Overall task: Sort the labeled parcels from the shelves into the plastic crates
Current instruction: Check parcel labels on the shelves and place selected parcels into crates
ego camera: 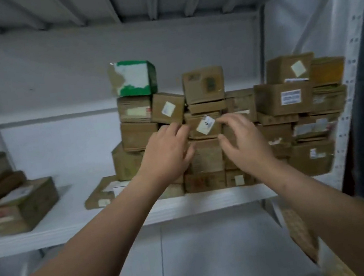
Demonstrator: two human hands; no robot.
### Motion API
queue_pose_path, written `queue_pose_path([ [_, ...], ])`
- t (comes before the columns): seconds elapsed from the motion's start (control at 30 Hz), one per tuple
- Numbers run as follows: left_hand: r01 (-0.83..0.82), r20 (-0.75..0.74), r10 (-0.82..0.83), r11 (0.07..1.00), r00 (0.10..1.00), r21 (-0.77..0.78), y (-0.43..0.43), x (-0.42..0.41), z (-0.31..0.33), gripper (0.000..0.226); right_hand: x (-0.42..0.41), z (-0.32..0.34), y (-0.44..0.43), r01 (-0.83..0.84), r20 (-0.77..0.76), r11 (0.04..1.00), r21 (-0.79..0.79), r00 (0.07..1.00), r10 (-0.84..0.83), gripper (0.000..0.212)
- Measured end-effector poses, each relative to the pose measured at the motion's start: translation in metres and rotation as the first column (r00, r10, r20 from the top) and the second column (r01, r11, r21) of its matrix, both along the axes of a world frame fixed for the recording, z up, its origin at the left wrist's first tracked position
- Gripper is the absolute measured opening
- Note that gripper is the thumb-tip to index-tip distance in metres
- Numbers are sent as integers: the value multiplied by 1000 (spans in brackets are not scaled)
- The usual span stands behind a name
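Note:
A stack of brown cardboard parcels stands on the white shelf (pixel 71 220), several with white labels. In its middle sits a small parcel with a tilted white label (pixel 205 126). My left hand (pixel 167 154) is at that parcel's left side and my right hand (pixel 244 140) at its right side, both with fingers spread and curled toward it. Neither hand has closed on it. A green and white box (pixel 133 78) tops the stack at the left. No plastic crate is in view.
More flat brown parcels (pixel 19 202) lie at the shelf's left end. A larger labeled parcel (pixel 284 97) sits right of my hands. A perforated metal upright (pixel 348 114) bounds the shelf on the right. The shelf above hangs close overhead. Below is grey floor.

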State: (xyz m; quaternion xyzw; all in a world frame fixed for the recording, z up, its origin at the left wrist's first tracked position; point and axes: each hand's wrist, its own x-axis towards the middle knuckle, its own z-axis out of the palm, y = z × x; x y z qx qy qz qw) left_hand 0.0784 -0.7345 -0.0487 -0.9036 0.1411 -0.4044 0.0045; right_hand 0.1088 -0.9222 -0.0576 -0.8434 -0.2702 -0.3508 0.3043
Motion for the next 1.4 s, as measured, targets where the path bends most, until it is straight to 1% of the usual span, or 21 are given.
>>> queue_pose_path([
  [0.13, -77, 24, 77, 997, 997, -3, 86, 1, 10, 39, 9, 12, 82, -63, 24, 998, 11, 998, 62, 38],
  [0.23, -98, 45, 99, 995, 994, -12, 135, 8, 23, 43, 21, 29, 129, -65, 33, 998, 23, 997, 64, 39],
  [0.37, -97, 71, 98, 995, 993, -17, 175, 27, 40, 46, 46, 59, 170, -25, 65, 997, 67, 998, 20, 41],
  [0.47, -61, 85, 64, 997, 994, -39, 187, 50, 62, 49, 67, 77, 187, 15, 75, 998, 55, 997, -19, 44],
  [0.53, -30, 94, 39, 995, 995, -100, 188, 70, 82, 52, 81, 90, 195, 67, 72, 996, 60, 995, -72, 50],
  [0.63, 13, 118, 11, 979, 993, -204, 186, 100, 110, 58, 101, 113, 205, 112, 40, 987, 114, 992, -117, 63],
  [0.73, 72, 129, -33, 947, 991, -313, 186, 120, 125, 66, 117, 128, 213, 124, 20, 984, 126, 992, -128, 68],
  [0.8, 105, 132, -57, 912, 990, -396, 188, 128, 131, 72, 129, 132, 217, 90, -13, 987, 130, 996, -89, 68],
  [0.87, 114, 67, -93, 853, 993, -510, 190, 133, 138, 78, 139, 136, 217, 26, -68, 980, 195, 998, -13, 69],
  [0.9, 116, 3, -140, 810, 990, -575, 192, 135, 141, 79, 143, 139, 217, 0, -97, 972, 236, 995, 24, 68],
  [0.93, 131, -67, -226, 755, 972, -642, 193, 136, 144, 80, 145, 142, 217, -19, -124, 962, 274, 991, 55, 66],
  [1.0, 180, -158, -447, 623, 881, -761, 193, 140, 146, 81, 148, 145, 219, -59, -160, 944, 326, 980, 117, 62],
  [1.03, 197, -165, -518, 572, 839, -796, 191, 142, 144, 81, 148, 145, 219, -91, -173, 932, 352, 972, 160, 60],
  [1.1, 225, -115, -574, 488, 811, -843, 184, 144, 138, 79, 149, 143, 221, -162, -184, 899, 407, 949, 255, 54],
  [1.17, 283, -3, -576, 406, 817, -869, 179, 147, 133, 74, 148, 142, 223, -208, -142, 867, 452, 943, 300, 44],
  [1.27, 449, 214, -558, 326, 802, -832, 174, 142, 125, 51, 148, 139, 223, -281, -2, 798, 534, 943, 333, 25],
  [1.33, 490, 307, -514, 269, 801, -830, 171, 135, 119, 37, 146, 133, 226, -326, 99, 769, 550, 939, 328, 18],
  [1.4, 495, 377, -462, 164, 803, -853, 173, 125, 110, 32, 137, 122, 232, -359, 189, 760, 541, 933, 307, 14],
])
